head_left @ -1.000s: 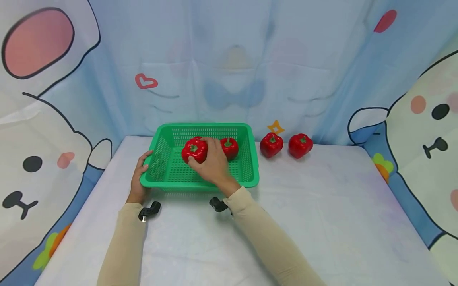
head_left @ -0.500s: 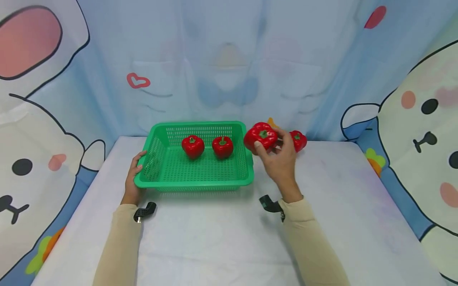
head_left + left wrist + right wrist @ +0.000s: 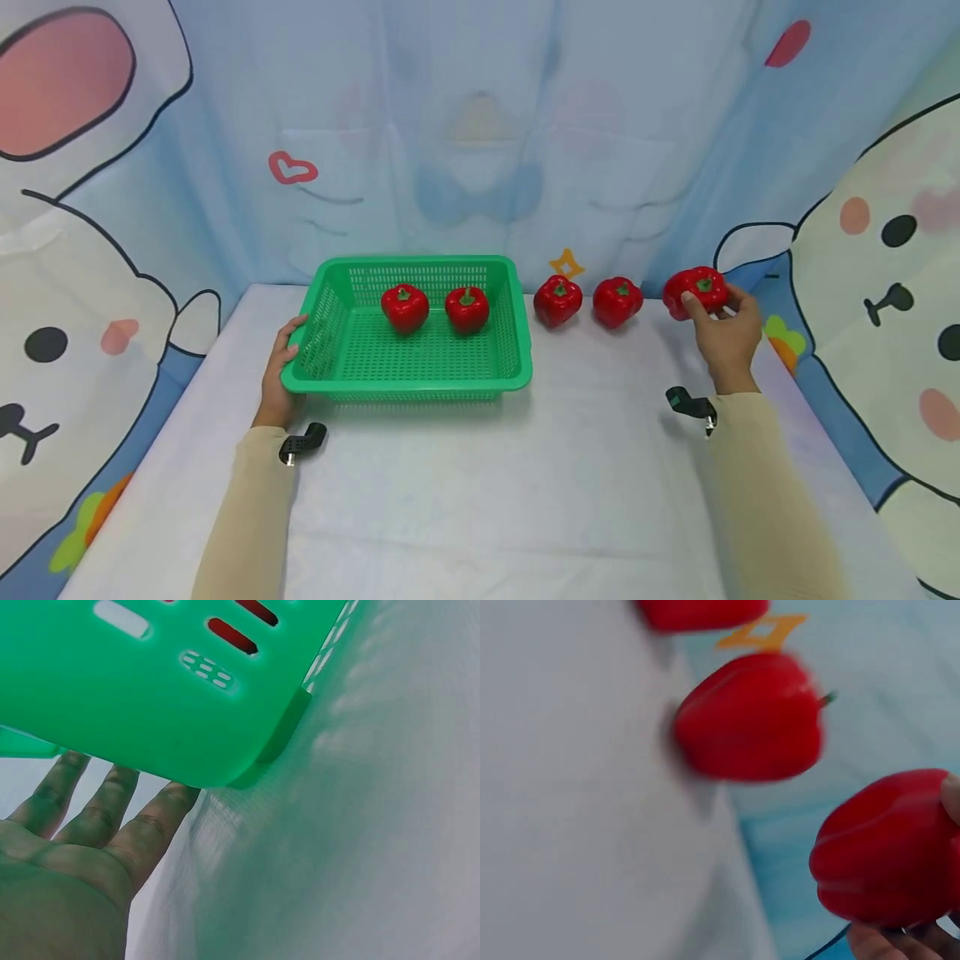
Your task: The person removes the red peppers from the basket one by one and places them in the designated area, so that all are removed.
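My right hand (image 3: 729,343) grips a red bell pepper (image 3: 692,293) with a green stem, thumb on its near side, raised above the table's far right corner. The right wrist view shows that red pepper (image 3: 885,851) with fingertips beneath it. My left hand (image 3: 277,379) holds the left rim of a green plastic basket (image 3: 412,387). In the left wrist view several fingers (image 3: 154,825) reach up to the basket's outer wall (image 3: 127,697); the thumb is out of that view. Two red peppers, one at left (image 3: 405,310) and one at right (image 3: 467,312), sit inside the basket.
Right of the basket, two more red peppers, a nearer one (image 3: 558,302) and a farther one (image 3: 618,302), stand in a row along the back edge of the white-covered table (image 3: 510,492). A printed blue curtain (image 3: 480,125) hangs directly behind.
My right hand has carried a red pepper out of the basket, over the two standing peppers, to the far right. My left hand has stayed at the basket's left rim.
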Tool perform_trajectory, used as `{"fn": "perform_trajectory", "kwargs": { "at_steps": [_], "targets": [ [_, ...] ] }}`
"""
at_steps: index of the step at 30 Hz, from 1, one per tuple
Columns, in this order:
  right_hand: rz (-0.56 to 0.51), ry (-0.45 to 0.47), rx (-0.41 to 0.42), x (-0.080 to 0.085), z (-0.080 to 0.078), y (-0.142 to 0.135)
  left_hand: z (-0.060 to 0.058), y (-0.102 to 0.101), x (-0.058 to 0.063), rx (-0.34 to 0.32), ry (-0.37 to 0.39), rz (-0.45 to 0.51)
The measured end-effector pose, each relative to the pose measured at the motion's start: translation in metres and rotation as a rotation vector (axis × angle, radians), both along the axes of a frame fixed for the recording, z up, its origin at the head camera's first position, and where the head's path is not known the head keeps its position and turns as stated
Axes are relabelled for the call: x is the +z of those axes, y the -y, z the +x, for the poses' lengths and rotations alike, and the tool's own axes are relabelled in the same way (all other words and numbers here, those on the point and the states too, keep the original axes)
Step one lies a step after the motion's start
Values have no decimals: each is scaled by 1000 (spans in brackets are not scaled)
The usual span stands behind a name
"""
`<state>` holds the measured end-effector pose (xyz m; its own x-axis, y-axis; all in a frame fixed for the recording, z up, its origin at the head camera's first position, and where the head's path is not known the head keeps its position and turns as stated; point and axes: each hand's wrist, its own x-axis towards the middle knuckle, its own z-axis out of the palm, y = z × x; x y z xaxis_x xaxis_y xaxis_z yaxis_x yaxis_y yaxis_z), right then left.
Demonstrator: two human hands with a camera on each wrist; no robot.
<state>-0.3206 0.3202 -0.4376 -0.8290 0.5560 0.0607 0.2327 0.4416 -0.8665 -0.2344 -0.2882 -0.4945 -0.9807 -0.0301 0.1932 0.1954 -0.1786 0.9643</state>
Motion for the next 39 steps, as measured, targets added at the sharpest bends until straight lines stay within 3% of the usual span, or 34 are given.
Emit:
{"fn": "perform_trajectory", "kwargs": {
  "at_steps": [7, 18, 23, 28, 31, 34, 39],
  "targets": [
    [63, 85, 73, -24, -18, -21, -5, -5, -2, -5, 22, -19],
    [39, 172, 106, -41, -22, -27, -7, -9, -2, -13, 36, -36],
    [88, 201, 142, -31, -21, -25, -6, -7, -2, -3, 39, -46],
    [185, 152, 153, 0, -14, 0, -4, -3, 0, 2, 43, -65],
    [257, 62, 247, 26, -7, 32, -3, 0, 1, 10, 45, -67],
    [336, -34, 415, 49, 2, 71, -2, 2, 0, 15, 46, -68],
    [471, -102, 735, 60, 8, 140, -2, 2, -1, 27, 37, -67]
  ]
}}
